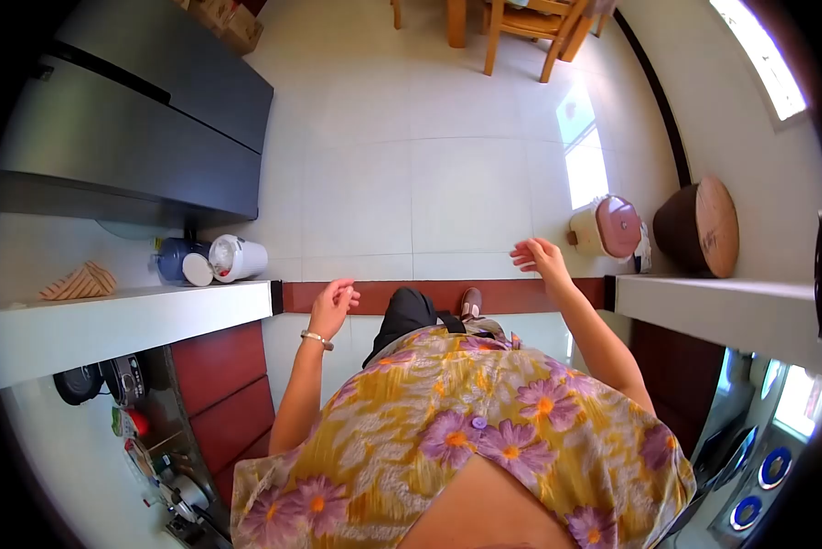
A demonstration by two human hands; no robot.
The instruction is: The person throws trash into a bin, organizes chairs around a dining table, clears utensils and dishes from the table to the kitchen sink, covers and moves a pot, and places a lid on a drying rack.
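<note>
My left hand [334, 306] hangs in the air over the dark red threshold strip [365, 295], its fingers loosely bent and apart, holding nothing. A bracelet [317, 340] circles that wrist. On the other side, my right hand [541, 257] is raised above the pale tiles, fingers spread and empty. Nearest to it is a cream bin with a pinkish-brown lid [619, 227], not touched. Below me, a brown shoe [470, 302] stands on the threshold.
A large dark grey fridge [136, 137] fills the upper left, with a white bucket [239, 259] beside its base. Wall ends [264, 300] flank the doorway. A wooden chair [531, 23] stands ahead. A round wooden-topped stool [714, 227] is at the right.
</note>
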